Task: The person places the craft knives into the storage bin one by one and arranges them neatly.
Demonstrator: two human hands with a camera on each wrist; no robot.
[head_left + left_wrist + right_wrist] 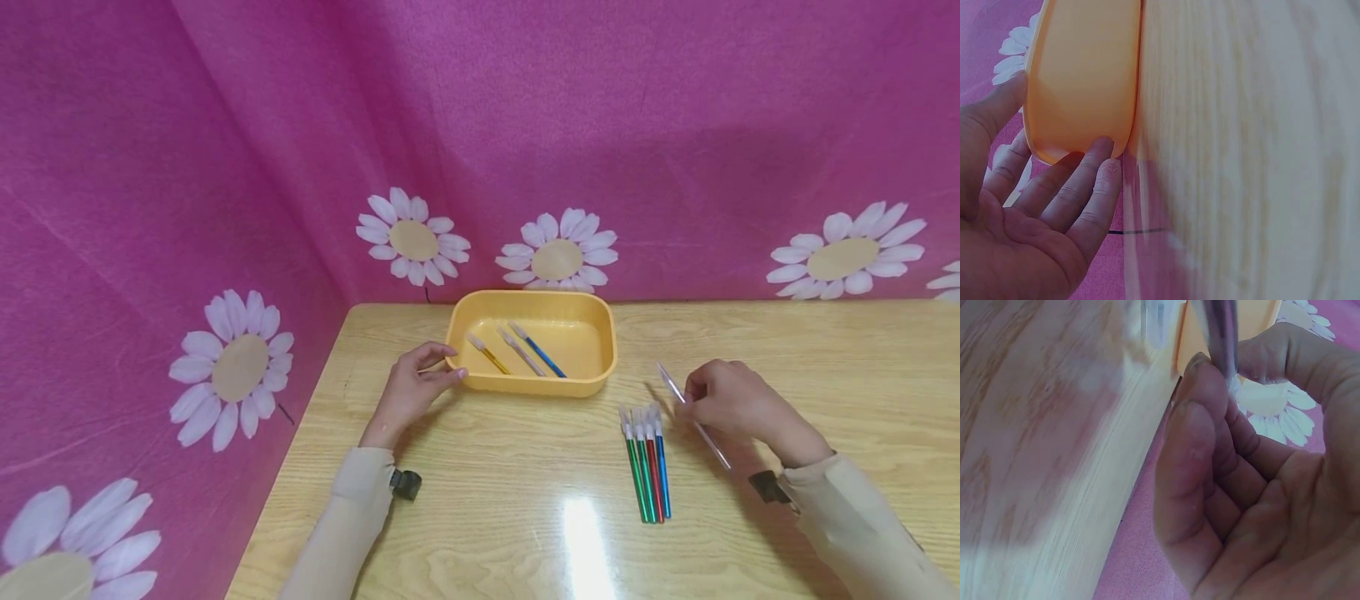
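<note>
Right grip (pixel 738 404) pinches a silvery pen (pixel 712 446) between thumb and fingertips; by its shadow it looks lifted off the table (pixel 480 500). Yellow tray (pixel 532 386) sits to the left of that grip and a bit farther from me. Pen's long axis is diagonal: one end points away and left, toward the space just beside the tray's right end, the other back toward my right sleeve (pixel 862 508). Three pens in the tray, gold pen (pixel 495 360), pale pen (pixel 525 354) and blue pen (pixel 542 352), lie on a similar slant.

Left grip (pixel 411 387) is at the tray's near left corner, fingers loosely spread and touching it; can't tell how firmly. Left is nearer the tray, right has the pen.

Edges: right and near rims face my right grip, strip of table between. Far rim is close to the pink curtain (pixel 480 100), so little room behind. Inside, the three pens lie left to middle, leaving room at the right end. Row of four pens (pixel 649 479), two green, one red, one blue, lies just left of my right grip, light ends toward the tray; low path left passes over them.
</note>
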